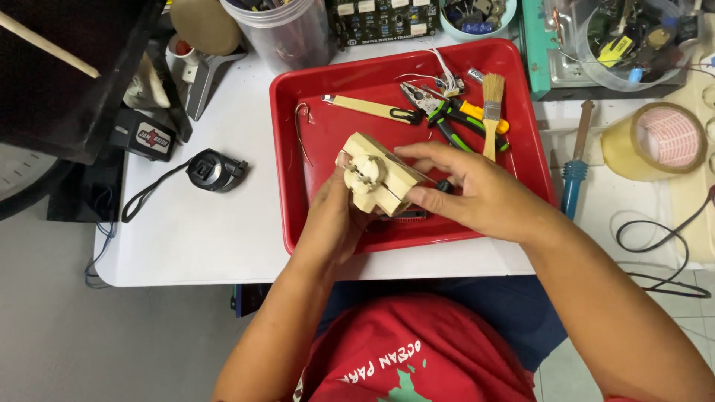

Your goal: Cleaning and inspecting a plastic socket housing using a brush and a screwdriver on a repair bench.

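Both hands hold a cream plastic plug block (378, 177) just above the red tray (328, 104), near its front half. The left hand (334, 216) comes up from below and cups the block's left side, with a fingertip resting on its upper left corner beside the round raised part that faces up. The right hand (469, 190) closes on the block from the right, thumb along the lower edge and fingers across the top edge, so the two hands are close together with the block clamped between them. A small dark thing lies under the right hand's fingers, too hidden to make out. Farther back on the tray lie a flat cream strip with a black clip (370, 109), a pair of pliers with green and black handles (445, 119), a small paintbrush (491, 112) and a few loose white wires (445, 74). The tray sits on a white table (208, 223). To its left lies a black tape measure (214, 170) with a strap; to its right lie a blue-handled soldering iron (575, 175) and a roll of clear tape (655, 141).
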